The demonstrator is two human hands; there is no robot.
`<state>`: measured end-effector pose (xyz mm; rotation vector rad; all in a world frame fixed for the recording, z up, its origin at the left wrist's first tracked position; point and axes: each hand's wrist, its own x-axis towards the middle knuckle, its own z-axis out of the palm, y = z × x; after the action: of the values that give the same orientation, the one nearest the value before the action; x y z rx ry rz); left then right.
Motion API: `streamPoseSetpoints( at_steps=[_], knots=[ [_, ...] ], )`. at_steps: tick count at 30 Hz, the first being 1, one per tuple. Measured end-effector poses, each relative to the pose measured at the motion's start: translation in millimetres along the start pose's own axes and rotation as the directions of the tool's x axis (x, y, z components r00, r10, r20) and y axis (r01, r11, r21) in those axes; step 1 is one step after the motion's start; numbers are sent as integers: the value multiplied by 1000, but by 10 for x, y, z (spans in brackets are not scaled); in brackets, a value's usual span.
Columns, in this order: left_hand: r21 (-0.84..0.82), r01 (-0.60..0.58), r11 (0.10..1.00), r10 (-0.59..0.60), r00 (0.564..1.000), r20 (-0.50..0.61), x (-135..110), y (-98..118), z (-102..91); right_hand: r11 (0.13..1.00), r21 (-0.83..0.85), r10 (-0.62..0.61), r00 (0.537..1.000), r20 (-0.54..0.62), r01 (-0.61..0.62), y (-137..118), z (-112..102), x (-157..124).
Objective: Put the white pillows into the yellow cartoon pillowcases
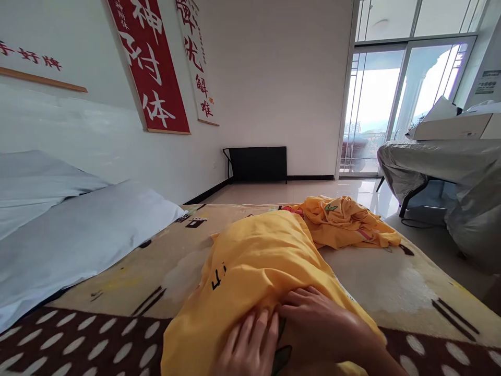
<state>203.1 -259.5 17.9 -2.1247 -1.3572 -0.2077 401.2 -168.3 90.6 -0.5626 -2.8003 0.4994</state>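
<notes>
A yellow pillow point(250, 261) in a yellow printed cover lies on the bed's patterned blanket point(391, 282), its far end bunched into loose yellow fabric point(344, 219). My left hand point(248, 344) rests flat on the near end of the pillow, fingers stretched out. My right hand point(317, 324) lies beside it on the same yellow cover, fingers extended and pressing the fabric. The two hands touch each other at the fingers.
A white pillow point(78, 240) lies at the left against the wall. Red and white calligraphy banners point(152, 68) hang above. A black panel point(258, 163) stands by the far wall. At right, a covered table point(442, 162) with a box, and glass doors point(391, 99).
</notes>
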Motion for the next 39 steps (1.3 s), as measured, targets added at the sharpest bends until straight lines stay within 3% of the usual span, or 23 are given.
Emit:
streamPoseSetpoints(
  at_steps=[3, 5, 9, 12, 16, 19, 22, 25, 27, 29, 33, 36, 39],
  knots=[
    [126, 244, 962, -256, 963, 89, 5, 154, 319, 999, -42, -13, 1000, 11, 13, 180, 124, 76],
    [183, 315, 931, -336, 936, 102, 59, 276, 411, 998, -60, -11, 999, 38, 13, 260, 139, 82],
    [222, 282, 933, -308, 947, 92, 118, 455, 399, 995, -100, 12, 997, 71, -5, 214, 89, 40],
    [183, 226, 957, -254, 956, 147, 130, 452, 346, 993, -108, 58, 993, 103, -47, 68, 34, -6],
    [7, 201, 980, -193, 932, 308, 271, 216, 137, 980, -142, 155, 983, 94, -141, -75, 95, -58],
    [-208, 334, 919, -219, 873, 436, 403, -93, -155, 977, -189, 106, 994, 12, -102, -101, 237, -73],
    [-439, 463, 770, -308, 873, 379, 419, -374, -402, 959, -266, 80, 994, -68, -95, -108, 306, -70],
    [-561, 434, 705, -377, 899, 222, 328, -536, -507, 934, -299, 147, 973, -179, -196, -99, 219, -71],
    [-508, 392, 767, -392, 913, 112, 257, -588, -516, 900, -305, 217, 926, -308, -312, -62, 108, -73],
    [-348, 367, 863, -388, 922, 12, 211, -624, -497, 866, -286, 249, 850, -465, -410, 3, 2, -64],
    [-34, 359, 933, -360, 925, -117, 228, -696, -419, 859, -241, 150, 672, -725, -451, 198, -75, 29],
    [13, 404, 915, -401, 912, -89, 270, -689, -401, 892, -247, 26, 588, -809, -379, 416, -2, 135],
    [-40, 447, 894, -443, 893, 81, 229, -533, -462, 913, -158, 75, 536, -841, -376, 672, 100, 197]
  ],
)
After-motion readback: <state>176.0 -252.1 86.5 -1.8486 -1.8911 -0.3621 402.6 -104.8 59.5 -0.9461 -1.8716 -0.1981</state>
